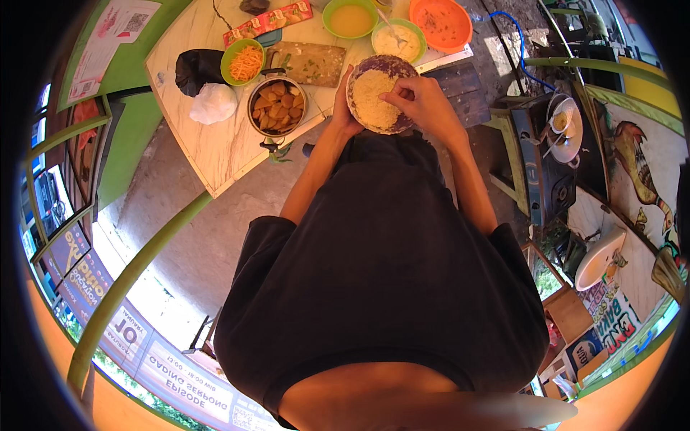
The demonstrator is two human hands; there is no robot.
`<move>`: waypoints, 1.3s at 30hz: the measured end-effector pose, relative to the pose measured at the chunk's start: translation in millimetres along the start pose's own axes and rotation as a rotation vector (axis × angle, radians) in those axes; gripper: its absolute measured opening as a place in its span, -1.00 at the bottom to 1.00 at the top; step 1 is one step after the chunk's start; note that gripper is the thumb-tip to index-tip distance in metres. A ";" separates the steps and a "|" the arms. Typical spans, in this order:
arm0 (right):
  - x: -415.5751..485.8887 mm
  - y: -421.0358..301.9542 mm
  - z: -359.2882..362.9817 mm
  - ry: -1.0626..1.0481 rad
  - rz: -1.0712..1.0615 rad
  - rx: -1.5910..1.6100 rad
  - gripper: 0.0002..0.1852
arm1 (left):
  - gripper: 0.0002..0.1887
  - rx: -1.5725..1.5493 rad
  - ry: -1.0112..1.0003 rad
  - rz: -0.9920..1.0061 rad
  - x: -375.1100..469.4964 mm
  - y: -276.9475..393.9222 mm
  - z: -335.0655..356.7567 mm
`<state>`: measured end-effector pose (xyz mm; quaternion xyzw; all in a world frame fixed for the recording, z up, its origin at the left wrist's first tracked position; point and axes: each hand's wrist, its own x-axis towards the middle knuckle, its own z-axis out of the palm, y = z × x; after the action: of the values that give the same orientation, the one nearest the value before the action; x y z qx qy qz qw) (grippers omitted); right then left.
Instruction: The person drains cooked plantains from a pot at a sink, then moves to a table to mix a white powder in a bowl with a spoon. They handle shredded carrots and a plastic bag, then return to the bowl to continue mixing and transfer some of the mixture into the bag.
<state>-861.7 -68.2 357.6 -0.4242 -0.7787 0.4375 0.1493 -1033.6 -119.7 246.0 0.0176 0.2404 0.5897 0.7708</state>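
My left hand [346, 110] grips the side of a round purple bowl [380, 63] and holds it tilted at the front edge of the table. Pale yellow crumbs [373, 99] fill much of the bowl and cling to its inner wall. Over the crumbs is my right hand [426, 102], thumb and fingertips drawn together at their surface. Whether anything is pinched there is hidden. Just beyond the bowl, a green bowl [418, 46] contains a white mixture and a spoon [393, 31]. A steel pot [259, 131] of browned chunks [277, 108] stands to the left.
On the marble-patterned table [202, 156] are a green bowl of shredded carrot [246, 63], a wooden cutting board [323, 64], a black bag [197, 70] and a white bag [213, 103]. Farther back sit a bowl of yellow liquid [350, 20] and an orange basin [442, 24]. A stove [550, 178] is at right.
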 end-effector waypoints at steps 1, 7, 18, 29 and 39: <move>-0.3 0.8 0.0 -0.016 0.023 -0.008 -0.62 | -0.28 -0.001 0.009 -0.003 -0.7 0.7 1.5; 1.8 12.8 13.2 -0.009 0.004 0.044 -0.63 | -0.28 0.021 0.022 -0.004 -1.9 0.7 0.1; -0.4 12.3 15.1 0.011 0.048 0.079 -0.62 | -0.29 -0.014 -0.029 -0.029 3.1 -3.3 -17.0; 0.0 19.4 29.9 0.010 -0.043 -0.111 -0.56 | -0.32 -0.035 0.041 -0.065 -2.7 -5.9 -18.7; -9.0 23.5 48.9 0.095 -0.078 -0.110 -0.73 | -0.31 -0.040 0.070 -0.076 -7.6 -11.9 -31.3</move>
<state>-873.5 -96.4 311.8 -0.4215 -0.8095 0.3674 0.1792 -1036.6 -138.4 217.3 -0.0276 0.2558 0.5648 0.7841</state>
